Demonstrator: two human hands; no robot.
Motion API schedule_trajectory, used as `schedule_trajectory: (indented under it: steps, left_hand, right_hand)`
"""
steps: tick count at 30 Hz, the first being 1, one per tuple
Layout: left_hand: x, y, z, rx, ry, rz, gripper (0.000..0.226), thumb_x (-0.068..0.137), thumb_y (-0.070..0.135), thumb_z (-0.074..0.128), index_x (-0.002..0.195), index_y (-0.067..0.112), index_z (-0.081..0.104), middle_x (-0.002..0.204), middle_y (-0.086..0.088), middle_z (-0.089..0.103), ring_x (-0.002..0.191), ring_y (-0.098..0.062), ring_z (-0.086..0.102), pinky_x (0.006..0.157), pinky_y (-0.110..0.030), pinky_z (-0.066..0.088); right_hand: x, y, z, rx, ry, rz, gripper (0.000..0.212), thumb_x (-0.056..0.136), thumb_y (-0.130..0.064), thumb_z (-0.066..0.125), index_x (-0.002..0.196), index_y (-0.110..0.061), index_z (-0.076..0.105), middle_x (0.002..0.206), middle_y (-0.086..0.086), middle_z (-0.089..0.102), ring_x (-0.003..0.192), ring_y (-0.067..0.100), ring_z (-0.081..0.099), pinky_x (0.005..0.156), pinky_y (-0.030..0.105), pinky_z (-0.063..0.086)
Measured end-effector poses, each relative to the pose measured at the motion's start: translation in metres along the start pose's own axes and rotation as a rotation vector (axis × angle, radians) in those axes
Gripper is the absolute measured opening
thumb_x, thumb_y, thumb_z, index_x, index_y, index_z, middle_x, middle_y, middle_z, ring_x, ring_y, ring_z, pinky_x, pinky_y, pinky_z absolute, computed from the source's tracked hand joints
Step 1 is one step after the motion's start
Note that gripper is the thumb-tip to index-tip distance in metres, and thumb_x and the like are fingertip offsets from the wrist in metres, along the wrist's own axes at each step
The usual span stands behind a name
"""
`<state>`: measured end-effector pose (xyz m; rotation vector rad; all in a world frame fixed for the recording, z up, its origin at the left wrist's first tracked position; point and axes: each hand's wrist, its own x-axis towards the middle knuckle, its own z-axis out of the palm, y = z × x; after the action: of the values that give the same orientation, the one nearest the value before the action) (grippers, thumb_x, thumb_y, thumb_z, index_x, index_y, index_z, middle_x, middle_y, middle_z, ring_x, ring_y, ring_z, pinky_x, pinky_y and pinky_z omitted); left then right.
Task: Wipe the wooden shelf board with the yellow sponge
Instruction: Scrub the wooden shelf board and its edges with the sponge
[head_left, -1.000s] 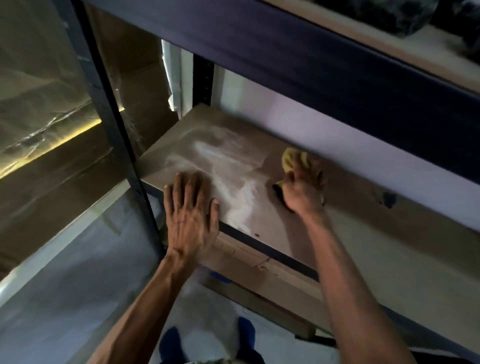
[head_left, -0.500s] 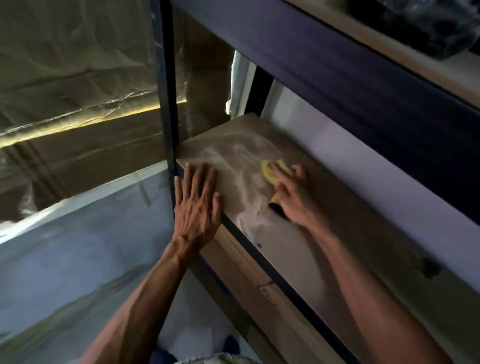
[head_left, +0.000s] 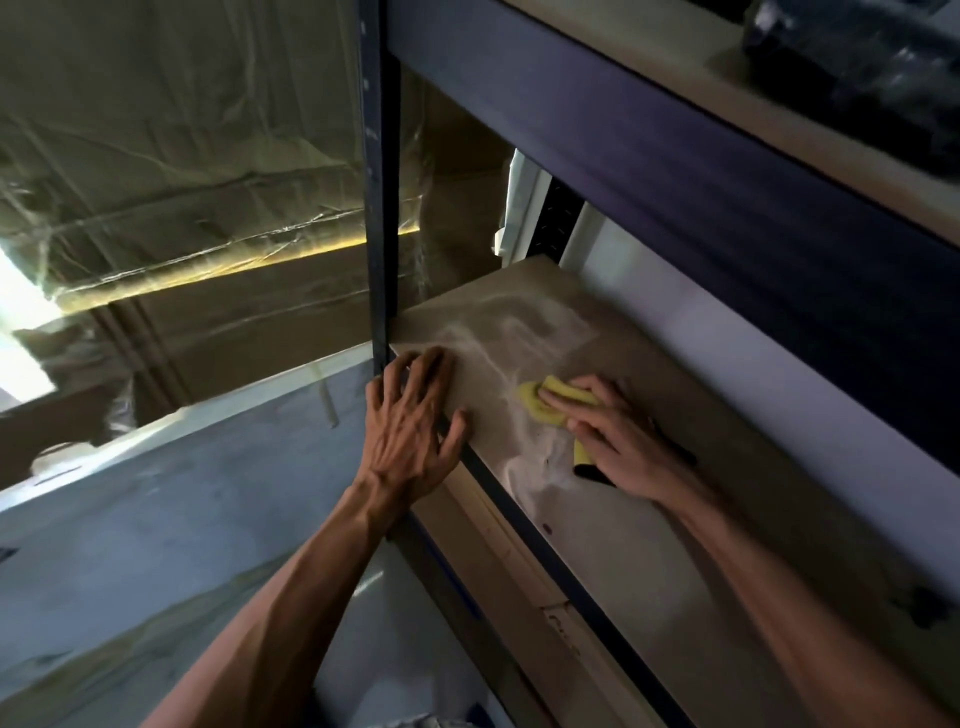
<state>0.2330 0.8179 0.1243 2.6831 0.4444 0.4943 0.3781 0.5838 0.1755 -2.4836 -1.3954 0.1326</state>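
Dark upright post (head_left: 382, 208); plastic-wrapped cardboard (head_left: 182, 182) behind; dark bundle (head_left: 857, 67) on upper shelf (head_left: 675, 67).

— What is different on the shelf board (head_left: 675, 545)?
— The right hand (head_left: 618, 441) slides the yellow sponge (head_left: 545, 402) toward the board's left end, away from its back edge and into the pale dust streaks.
— And the left hand (head_left: 410, 431)?
— It sits closer to the front left corner now, with its fingers (head_left: 400, 371) against the upright post (head_left: 382, 208) and nearer the sponge.
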Motion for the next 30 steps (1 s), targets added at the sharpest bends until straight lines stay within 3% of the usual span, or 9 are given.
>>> schedule_trajectory:
  steps: [3, 6, 8, 11, 13, 16, 19, 24, 30]
  left_hand:
    - [0.0, 0.001, 0.003, -0.019, -0.009, -0.008, 0.073, 0.095, 0.06, 0.025, 0.156, 0.021, 0.027, 0.161, -0.005, 0.028, 0.149, -0.028, 0.018, 0.119, -0.048, 0.019]
    - [-0.001, 0.002, 0.006, -0.029, -0.026, -0.034, 0.072, 0.096, 0.06, 0.023, 0.158, 0.023, 0.021, 0.164, -0.002, 0.022, 0.152, -0.025, 0.01, 0.122, -0.05, 0.015]
    - [-0.001, 0.001, 0.007, -0.033, -0.048, -0.039, 0.072, 0.096, 0.061, 0.022, 0.158, 0.025, 0.017, 0.165, -0.001, 0.018, 0.153, -0.024, 0.006, 0.122, -0.053, 0.014]
    - [-0.003, -0.003, 0.009, -0.027, -0.046, -0.036, 0.071, 0.097, 0.062, 0.021, 0.159, 0.027, 0.013, 0.166, 0.001, 0.015, 0.154, -0.022, 0.003, 0.123, -0.053, 0.012]
    - [-0.004, -0.004, 0.012, -0.022, -0.03, -0.033, 0.07, 0.098, 0.061, 0.022, 0.159, 0.027, 0.013, 0.166, 0.001, 0.016, 0.154, -0.022, 0.003, 0.123, -0.053, 0.013]
    - [-0.005, -0.006, 0.017, -0.032, -0.008, -0.035, 0.07, 0.098, 0.06, 0.024, 0.159, 0.026, 0.013, 0.166, 0.001, 0.016, 0.154, -0.021, 0.003, 0.123, -0.052, 0.014]
    - [-0.005, -0.004, 0.02, -0.044, 0.008, -0.05, 0.07, 0.099, 0.059, 0.025, 0.159, 0.025, 0.011, 0.166, 0.0, 0.014, 0.154, -0.018, -0.002, 0.123, -0.052, 0.012]
    - [-0.007, -0.001, 0.018, -0.033, -0.009, -0.072, 0.071, 0.1, 0.059, 0.021, 0.159, 0.025, 0.006, 0.167, 0.001, 0.009, 0.154, -0.015, -0.007, 0.123, -0.054, 0.01]
    - [-0.012, -0.001, 0.021, -0.072, 0.053, -0.082, 0.07, 0.101, 0.058, 0.023, 0.16, 0.026, 0.004, 0.167, 0.003, 0.007, 0.154, -0.011, -0.008, 0.124, -0.055, 0.009]
  right_hand:
    - [0.029, 0.016, -0.019, 0.056, 0.09, -0.025, 0.044, 0.098, -0.005, 0.052, 0.14, -0.017, 0.054, 0.133, 0.006, 0.049, 0.115, 0.021, 0.047, 0.1, 0.021, 0.03]
    - [0.076, 0.044, -0.04, 0.062, 0.204, 0.261, 0.039, 0.102, -0.004, 0.044, 0.141, -0.002, 0.049, 0.147, 0.016, 0.045, 0.134, 0.024, 0.041, 0.105, 0.002, 0.015]
    - [0.095, 0.055, -0.036, 0.034, 0.108, 0.379, 0.043, 0.104, -0.013, 0.042, 0.147, -0.007, 0.042, 0.155, 0.014, 0.037, 0.141, 0.022, 0.033, 0.108, 0.009, 0.011]
    - [0.101, 0.042, -0.026, -0.063, 0.168, 0.238, 0.048, 0.099, -0.006, 0.049, 0.145, -0.015, 0.048, 0.153, 0.01, 0.042, 0.137, 0.019, 0.035, 0.109, 0.007, 0.008]
    - [0.088, 0.03, -0.014, -0.114, 0.095, 0.121, 0.051, 0.097, -0.012, 0.048, 0.144, -0.029, 0.049, 0.15, 0.002, 0.044, 0.133, 0.026, 0.043, 0.113, 0.028, 0.023]
    - [0.045, 0.011, 0.003, -0.075, -0.032, -0.065, 0.049, 0.097, -0.03, 0.039, 0.144, -0.043, 0.044, 0.131, -0.007, 0.046, 0.111, 0.017, 0.045, 0.093, 0.029, 0.032]
    - [0.045, 0.013, -0.004, 0.053, -0.026, -0.144, 0.045, 0.096, -0.025, 0.046, 0.14, -0.035, 0.05, 0.129, -0.003, 0.051, 0.108, 0.007, 0.039, 0.094, 0.013, 0.026]
    - [0.138, 0.043, -0.023, 0.015, 0.234, 0.034, 0.047, 0.091, -0.001, 0.058, 0.137, -0.012, 0.057, 0.145, 0.012, 0.051, 0.13, 0.017, 0.039, 0.11, 0.011, 0.017]
    - [0.14, 0.019, 0.007, -0.026, 0.118, -0.004, 0.052, 0.093, -0.009, 0.052, 0.14, -0.033, 0.052, 0.141, 0.006, 0.051, 0.128, 0.029, 0.043, 0.109, 0.037, 0.033]
